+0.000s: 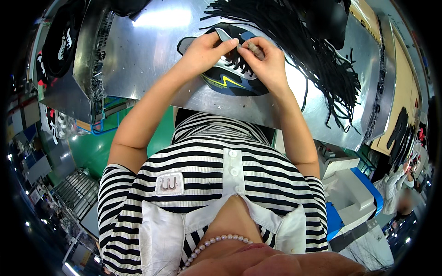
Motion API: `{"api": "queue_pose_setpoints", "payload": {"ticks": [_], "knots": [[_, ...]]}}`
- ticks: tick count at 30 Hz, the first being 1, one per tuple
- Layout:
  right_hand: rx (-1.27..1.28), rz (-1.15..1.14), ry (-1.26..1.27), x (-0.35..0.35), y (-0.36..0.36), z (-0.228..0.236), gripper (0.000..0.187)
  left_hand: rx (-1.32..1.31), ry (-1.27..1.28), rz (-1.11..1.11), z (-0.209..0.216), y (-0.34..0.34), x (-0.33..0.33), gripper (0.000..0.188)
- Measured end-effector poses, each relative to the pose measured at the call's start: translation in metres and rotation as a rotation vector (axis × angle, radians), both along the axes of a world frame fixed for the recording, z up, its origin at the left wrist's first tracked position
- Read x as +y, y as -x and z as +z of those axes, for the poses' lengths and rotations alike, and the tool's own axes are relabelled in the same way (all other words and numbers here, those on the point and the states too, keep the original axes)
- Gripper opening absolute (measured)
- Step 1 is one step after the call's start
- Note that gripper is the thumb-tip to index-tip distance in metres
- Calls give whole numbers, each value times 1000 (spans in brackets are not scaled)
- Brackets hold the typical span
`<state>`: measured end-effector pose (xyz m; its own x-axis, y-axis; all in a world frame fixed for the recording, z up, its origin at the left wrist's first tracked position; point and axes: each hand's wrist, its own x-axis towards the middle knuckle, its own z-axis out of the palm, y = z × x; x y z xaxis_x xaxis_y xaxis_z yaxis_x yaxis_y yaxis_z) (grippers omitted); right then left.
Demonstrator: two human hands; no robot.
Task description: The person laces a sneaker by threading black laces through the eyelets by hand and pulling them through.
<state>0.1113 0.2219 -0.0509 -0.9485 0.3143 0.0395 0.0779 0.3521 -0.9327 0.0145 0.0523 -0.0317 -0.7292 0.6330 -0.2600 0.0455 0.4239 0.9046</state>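
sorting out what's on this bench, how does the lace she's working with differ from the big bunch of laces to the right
The lace on the shoe upper is single and pale, threaded in short crossings through the eyelets, with both hands on it. The bundle of laces is black, many strands, lying loose and fanned across the metal table, untouched. Both are thin shoelaces on the same table.

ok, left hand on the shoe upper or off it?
Touching. Head view shows the left hand resting on the shoe upper, fingertips pinching its grey tongue.
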Motion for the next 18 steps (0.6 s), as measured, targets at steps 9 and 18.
{"api": "queue_pose_setpoints", "payload": {"ticks": [9, 18], "knots": [[28, -78, 479, 7, -5, 0, 12, -71, 59, -151, 5, 14, -13, 30], [116, -74, 491, 4, -15, -6, 11, 233, 90, 46, -2, 2, 3, 24]]}}
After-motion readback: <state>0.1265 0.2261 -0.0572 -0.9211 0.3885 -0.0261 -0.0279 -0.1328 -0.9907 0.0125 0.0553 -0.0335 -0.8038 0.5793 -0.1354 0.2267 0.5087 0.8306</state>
